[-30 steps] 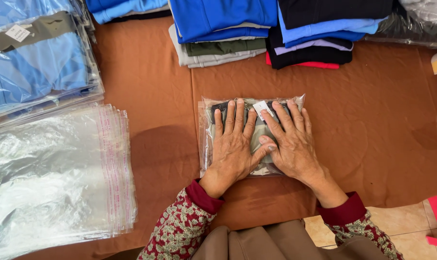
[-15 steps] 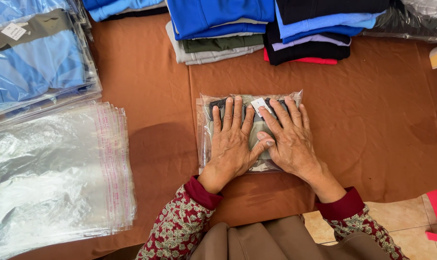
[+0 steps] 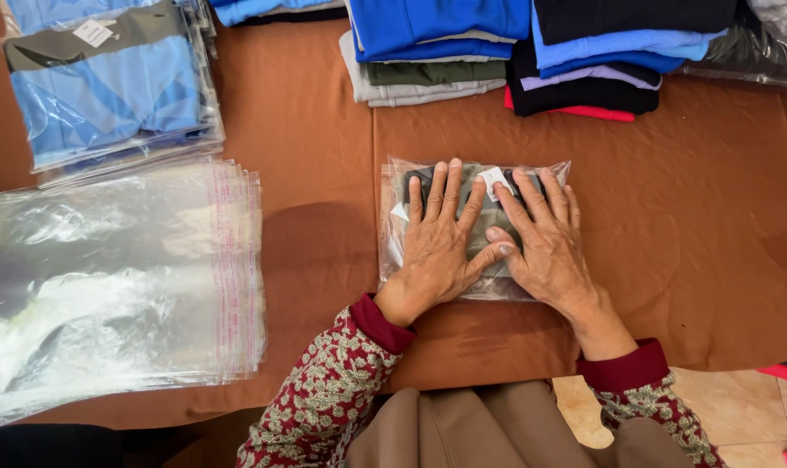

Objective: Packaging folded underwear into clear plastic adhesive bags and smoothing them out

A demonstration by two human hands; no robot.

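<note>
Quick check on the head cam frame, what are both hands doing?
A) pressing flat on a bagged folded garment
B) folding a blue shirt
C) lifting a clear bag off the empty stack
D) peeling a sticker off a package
A: the left hand and the right hand lie palms down, fingers spread, on the clear bag with a folded garment on the brown table; the stack of empty clear bags lies untouched to the left.

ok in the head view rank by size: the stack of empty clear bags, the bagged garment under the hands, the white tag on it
1. stack of empty clear bags
2. bagged garment
3. white tag
Clear gaps between all three.
</note>
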